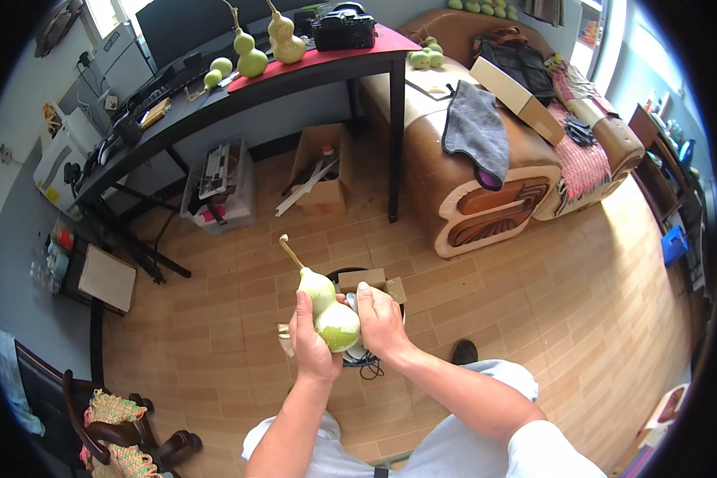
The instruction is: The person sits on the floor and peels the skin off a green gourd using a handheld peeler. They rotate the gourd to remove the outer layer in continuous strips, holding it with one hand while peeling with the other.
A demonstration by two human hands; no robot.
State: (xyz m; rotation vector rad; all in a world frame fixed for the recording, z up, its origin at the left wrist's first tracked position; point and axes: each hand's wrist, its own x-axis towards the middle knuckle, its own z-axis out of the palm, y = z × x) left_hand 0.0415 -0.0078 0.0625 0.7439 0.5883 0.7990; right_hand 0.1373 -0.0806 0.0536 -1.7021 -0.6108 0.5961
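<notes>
A bottle gourd with a long dry stem is held tilted in front of me, over a round bin. My left hand cups it from the left and below, thumb along its side. Its upper part looks pale and its base is a darker, glossy green. My right hand is closed around a small, shiny, metal-looking tool at the gourd's right side. Most of that tool is hidden by the fingers, so its kind cannot be told.
Beneath my hands, the bin holds cardboard pieces and a dark cord. Ahead stands a black desk bearing more gourds. A cardboard box and plastic tub sit below it. A brown sofa is at right.
</notes>
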